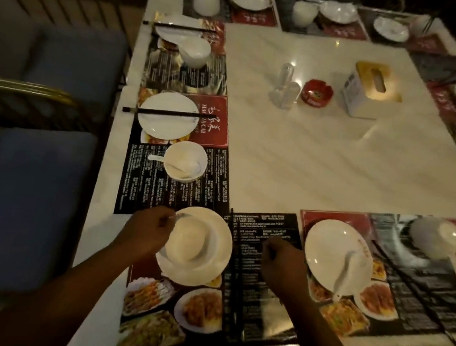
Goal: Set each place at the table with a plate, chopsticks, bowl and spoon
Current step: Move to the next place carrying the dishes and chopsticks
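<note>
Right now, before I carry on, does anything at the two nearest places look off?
Yes. At the nearest place the bowl appears to sit upside down on the plate. At the place to its right, the spoon lies on the second plate rather than in a bowl, and the chopsticks lie slanted beside it.

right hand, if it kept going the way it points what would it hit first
Probably the chopsticks lying just left of the right hand, then the plate; its height above them is unclear.
</note>
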Demonstrator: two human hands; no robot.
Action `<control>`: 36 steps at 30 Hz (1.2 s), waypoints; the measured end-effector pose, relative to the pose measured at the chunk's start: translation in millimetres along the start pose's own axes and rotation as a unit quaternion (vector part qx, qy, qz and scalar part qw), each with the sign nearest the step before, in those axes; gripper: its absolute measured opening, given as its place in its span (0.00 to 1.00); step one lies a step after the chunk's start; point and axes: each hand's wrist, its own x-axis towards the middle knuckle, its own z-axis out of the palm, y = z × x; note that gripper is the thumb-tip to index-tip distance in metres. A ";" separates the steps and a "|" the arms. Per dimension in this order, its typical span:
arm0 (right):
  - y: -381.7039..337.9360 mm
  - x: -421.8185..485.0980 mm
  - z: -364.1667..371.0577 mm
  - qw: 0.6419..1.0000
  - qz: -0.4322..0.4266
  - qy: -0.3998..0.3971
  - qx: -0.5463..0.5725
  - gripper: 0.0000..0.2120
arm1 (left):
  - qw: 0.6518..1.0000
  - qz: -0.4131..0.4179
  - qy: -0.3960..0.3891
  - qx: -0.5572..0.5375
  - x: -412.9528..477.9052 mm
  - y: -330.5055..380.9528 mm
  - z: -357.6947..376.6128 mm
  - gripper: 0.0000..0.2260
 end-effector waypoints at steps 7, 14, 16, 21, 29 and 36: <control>47.6 -15.5 -11.4 0.999 0.033 0.004 -0.041 0.15 | 0.999 -0.032 0.019 -0.013 -27.0 -7.3 18.4 0.15; 58.2 -37.0 2.1 0.995 0.003 0.003 -0.104 0.05 | 0.999 -0.048 0.011 -0.021 -34.2 -8.6 25.2 0.16; 58.2 -42.4 2.6 0.994 0.014 -0.002 -0.109 0.05 | 0.999 -0.048 0.004 -0.024 -35.9 -8.8 24.2 0.17; 50.5 -46.2 5.2 0.995 0.032 0.000 -0.096 0.07 | 0.999 -0.036 -0.009 -0.013 -37.9 -16.0 15.9 0.18; -34.4 -36.2 20.7 0.996 0.023 -0.026 0.087 0.11 | 0.989 -0.049 -0.036 -0.133 -29.9 -21.2 5.9 0.16; -86.0 -23.4 49.1 0.995 -0.012 -0.091 0.026 0.16 | 0.987 -0.053 -0.050 -0.146 -23.6 -14.2 11.7 0.17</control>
